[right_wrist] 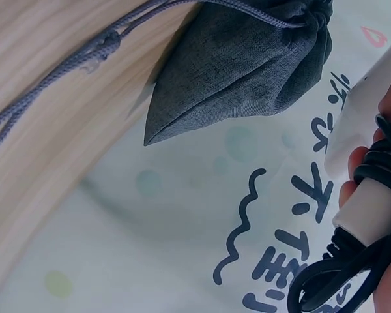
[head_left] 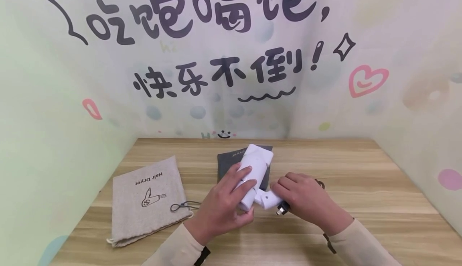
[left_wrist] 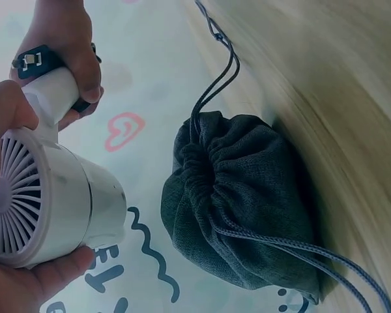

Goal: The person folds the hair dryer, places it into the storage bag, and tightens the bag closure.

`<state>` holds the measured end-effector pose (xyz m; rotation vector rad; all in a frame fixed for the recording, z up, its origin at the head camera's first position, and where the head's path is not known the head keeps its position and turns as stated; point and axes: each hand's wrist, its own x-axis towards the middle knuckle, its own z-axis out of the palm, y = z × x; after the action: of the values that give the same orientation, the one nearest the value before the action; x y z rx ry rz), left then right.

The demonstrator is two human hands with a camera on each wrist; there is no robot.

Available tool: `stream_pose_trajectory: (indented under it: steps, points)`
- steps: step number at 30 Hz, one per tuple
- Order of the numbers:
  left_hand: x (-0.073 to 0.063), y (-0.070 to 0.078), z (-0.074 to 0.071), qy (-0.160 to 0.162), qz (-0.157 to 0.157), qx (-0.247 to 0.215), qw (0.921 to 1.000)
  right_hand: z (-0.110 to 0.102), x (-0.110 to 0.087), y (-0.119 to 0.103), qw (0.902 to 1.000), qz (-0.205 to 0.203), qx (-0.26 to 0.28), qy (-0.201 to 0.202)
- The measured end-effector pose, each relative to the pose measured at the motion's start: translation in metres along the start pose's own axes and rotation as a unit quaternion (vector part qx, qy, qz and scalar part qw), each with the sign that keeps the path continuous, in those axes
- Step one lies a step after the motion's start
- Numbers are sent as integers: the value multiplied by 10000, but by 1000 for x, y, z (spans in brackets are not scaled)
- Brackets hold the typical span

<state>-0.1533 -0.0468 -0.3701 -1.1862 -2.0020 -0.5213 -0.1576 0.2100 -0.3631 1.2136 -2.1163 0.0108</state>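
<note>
A white hair dryer is held up over the table by both hands. My left hand grips its barrel, fingers across the top and thumb below. In the left wrist view the slotted round grille faces the camera. My right hand grips the handle, which is angled to the barrel. A black cord is wound round the handle, and its plug sticks out beside the hand. Behind the dryer stands a dark grey drawstring bag, gathered at the neck; the dryer partly hides it in the head view.
To the left lies a beige cloth bag printed with "Hair Dryer" and a dryer drawing. A looped drawstring lies between it and my left hand. The wooden table meets a printed cloth backdrop at the back and sides.
</note>
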Motion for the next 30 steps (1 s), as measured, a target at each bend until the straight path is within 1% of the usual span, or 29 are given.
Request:
stream_pose_trajectory:
  steps: [6, 12, 16, 19, 23, 30]
  points:
    - [-3, 1, -1, 52, 84, -8, 10000, 1, -1, -2, 10000, -17, -20, 69]
    - [-2, 2, -3, 53, 39, -68, 10000, -3, -1, -2, 9995, 81, -306, -69]
    - [-2, 2, -4, 11, 0, -87, 10000, -5, 0, -2, 9989, 61, -436, -159]
    - [-2, 2, -4, 4, -22, -98, 9999, -6, 1, -1, 9990, -4, -444, -105]
    - [-2, 2, -4, -7, -33, -122, 9999, -6, 2, 0, 9990, -88, -435, 73]
    - [-2, 2, -4, -67, -48, -152, 9998, -5, 2, 1, 9987, -158, -466, 161]
